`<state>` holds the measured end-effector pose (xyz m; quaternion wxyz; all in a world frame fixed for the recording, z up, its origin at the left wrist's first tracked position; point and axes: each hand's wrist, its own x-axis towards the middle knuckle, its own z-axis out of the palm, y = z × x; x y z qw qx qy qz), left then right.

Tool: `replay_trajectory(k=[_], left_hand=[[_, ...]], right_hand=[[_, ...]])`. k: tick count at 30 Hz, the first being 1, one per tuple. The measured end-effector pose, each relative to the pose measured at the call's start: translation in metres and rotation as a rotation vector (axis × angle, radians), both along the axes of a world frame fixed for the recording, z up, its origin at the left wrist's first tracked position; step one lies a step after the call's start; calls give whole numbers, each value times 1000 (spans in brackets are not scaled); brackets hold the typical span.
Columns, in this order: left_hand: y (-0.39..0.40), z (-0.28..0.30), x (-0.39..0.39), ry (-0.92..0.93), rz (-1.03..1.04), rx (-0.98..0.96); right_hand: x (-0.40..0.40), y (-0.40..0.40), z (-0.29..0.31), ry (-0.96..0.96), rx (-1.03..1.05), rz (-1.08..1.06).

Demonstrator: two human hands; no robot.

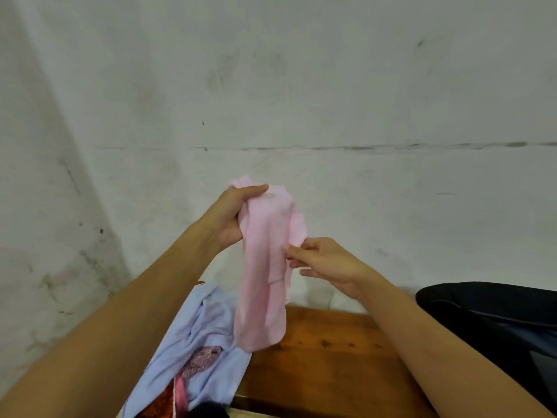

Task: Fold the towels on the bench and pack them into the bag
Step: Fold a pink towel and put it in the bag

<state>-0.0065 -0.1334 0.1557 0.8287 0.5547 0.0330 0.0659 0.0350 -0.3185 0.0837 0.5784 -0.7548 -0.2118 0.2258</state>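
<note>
My left hand (232, 212) grips the pink towel (265, 267) at its top; my right hand's fingers (297, 253) pinch its edge. If that thin pinch slips, the hanging end below could swing crooked onto the blue cloth (208, 333) on the desk (325, 357).

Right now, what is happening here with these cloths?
A person is holding a pink towel up in the air above a wooden bench. The left hand grips its top end, and the right hand pinches one side edge. The towel hangs bunched and is not folded yet. A heap of light blue and patterned cloths lies on the bench, and a dark bag sits at the right.
</note>
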Motion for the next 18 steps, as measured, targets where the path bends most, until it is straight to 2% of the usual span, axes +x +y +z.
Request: replay_trajectory(k=[4, 8, 10, 18], left_hand=[[-2, -7, 3, 14, 13, 42], [12, -16, 6, 137, 164, 228], [19, -21, 7, 189, 213, 262], [52, -32, 14, 379, 308, 66]], right_hand=[[6, 10, -2, -24, 166, -183], [14, 1, 8, 15, 323, -371], [24, -12, 19, -4, 373, -450], [58, -59, 42, -18, 378, -565]])
